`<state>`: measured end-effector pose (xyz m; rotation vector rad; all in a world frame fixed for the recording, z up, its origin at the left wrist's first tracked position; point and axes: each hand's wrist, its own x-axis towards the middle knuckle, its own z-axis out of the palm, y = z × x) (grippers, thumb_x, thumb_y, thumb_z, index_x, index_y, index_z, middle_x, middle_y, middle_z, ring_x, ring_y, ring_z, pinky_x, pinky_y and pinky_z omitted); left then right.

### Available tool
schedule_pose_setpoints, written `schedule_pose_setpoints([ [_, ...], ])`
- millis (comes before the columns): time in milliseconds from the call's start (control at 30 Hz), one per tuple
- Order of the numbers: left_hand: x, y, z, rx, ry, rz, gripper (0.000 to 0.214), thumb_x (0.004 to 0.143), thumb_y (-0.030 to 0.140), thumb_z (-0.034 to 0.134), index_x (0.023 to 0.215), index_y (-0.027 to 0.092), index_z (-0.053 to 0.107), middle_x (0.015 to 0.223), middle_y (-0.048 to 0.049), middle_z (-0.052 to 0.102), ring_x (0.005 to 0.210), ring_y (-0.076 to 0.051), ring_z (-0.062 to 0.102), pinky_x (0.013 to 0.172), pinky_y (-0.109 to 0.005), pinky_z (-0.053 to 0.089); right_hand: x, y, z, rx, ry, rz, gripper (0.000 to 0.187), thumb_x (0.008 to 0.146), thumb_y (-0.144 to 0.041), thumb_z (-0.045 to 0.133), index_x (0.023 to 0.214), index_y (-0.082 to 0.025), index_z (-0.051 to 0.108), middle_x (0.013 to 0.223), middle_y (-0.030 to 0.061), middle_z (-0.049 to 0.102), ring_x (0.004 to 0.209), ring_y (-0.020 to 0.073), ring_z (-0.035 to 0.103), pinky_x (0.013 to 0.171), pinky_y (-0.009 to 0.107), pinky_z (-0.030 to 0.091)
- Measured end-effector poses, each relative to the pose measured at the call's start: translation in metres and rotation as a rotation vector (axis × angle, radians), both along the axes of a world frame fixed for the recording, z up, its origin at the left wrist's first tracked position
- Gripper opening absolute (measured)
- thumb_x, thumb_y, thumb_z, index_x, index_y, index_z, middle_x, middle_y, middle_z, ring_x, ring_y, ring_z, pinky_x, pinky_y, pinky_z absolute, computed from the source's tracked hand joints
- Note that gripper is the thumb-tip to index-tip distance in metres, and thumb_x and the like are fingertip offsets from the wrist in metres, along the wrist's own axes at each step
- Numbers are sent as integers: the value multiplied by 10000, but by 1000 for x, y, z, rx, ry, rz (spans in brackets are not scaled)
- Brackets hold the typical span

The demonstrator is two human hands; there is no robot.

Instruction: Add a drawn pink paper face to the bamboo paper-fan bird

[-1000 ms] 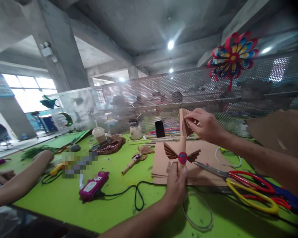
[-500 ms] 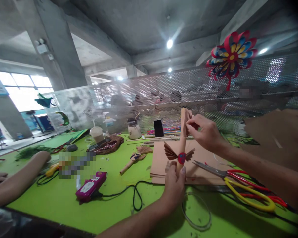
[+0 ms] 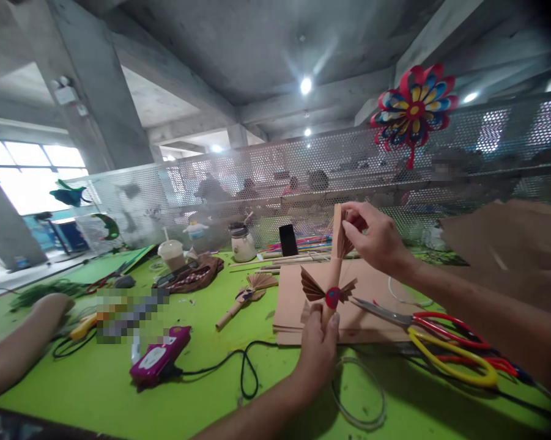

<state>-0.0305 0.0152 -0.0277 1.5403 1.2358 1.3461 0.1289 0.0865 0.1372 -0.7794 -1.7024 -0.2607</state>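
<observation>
My left hand (image 3: 320,342) is wrapped round the lower end of a rolled brown-paper figure (image 3: 334,272), which stands nearly upright. Pleated paper wings spread from its middle, beside a red round patch with blue marks. At the top, the fingers of my right hand (image 3: 376,235) pinch the edge of a folded paper fan piece. Behind and below the figure lies a stack of brown paper sheets (image 3: 367,287). Scissors (image 3: 422,330) with red and yellow handles rest to the right, blades toward the figure. A similar paper figure (image 3: 246,294) lies on the table to the left.
A magenta glue-gun-like device (image 3: 161,359) with a black cord lies left on the green table (image 3: 96,385). Farther back are a drink cup (image 3: 170,253), a jar (image 3: 243,243) and a phone (image 3: 288,240). A wire ring (image 3: 380,421) lies in front. Another person's arm (image 3: 27,342) rests at left.
My right hand has shifted slightly and its fingers now sit closer against the top fan piece. The whole view has turned a little to the right. The other person's arm has moved slightly.
</observation>
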Motion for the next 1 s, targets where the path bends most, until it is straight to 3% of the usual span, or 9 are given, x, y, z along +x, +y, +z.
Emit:
schedule_pose_setpoints([
  [433, -1, -3, 1, 76, 107, -25, 171, 964, 346, 427, 987, 193, 499, 861, -35, 555, 784, -173, 511, 745, -292, 395, 8, -2, 12, 69, -79, -76, 244, 833, -158, 535, 1039, -208, 657, 799, 48, 598, 719, 203, 574, 695, 356, 492],
  [667, 0, -5, 6, 92, 160, -42, 181, 965, 316, 414, 1060, 194, 509, 928, -60, 611, 860, -192, 553, 813, -307, 402, 11, -5, 14, 125, -189, -109, 260, 828, -142, 524, 1032, -204, 673, 859, 74, 586, 743, 214, 576, 682, 360, 492],
  [867, 1, -7, 10, 70, 204, -32, 210, 955, 298, 420, 1089, 166, 516, 961, -103, 641, 936, -222, 579, 875, -327, 398, 9, -9, 14, 54, -179, -33, 275, 841, -127, 492, 1012, -199, 695, 863, 79, 644, 769, 211, 617, 692, 350, 502],
  [1000, 1, -7, 10, 66, 244, -11, 230, 963, 319, 405, 1099, 172, 518, 968, -108, 651, 927, -229, 591, 861, -326, 408, 5, -13, 13, -41, -68, -44, 211, 820, -171, 560, 971, -211, 702, 863, 73, 714, 749, 221, 653, 696, 369, 511],
])
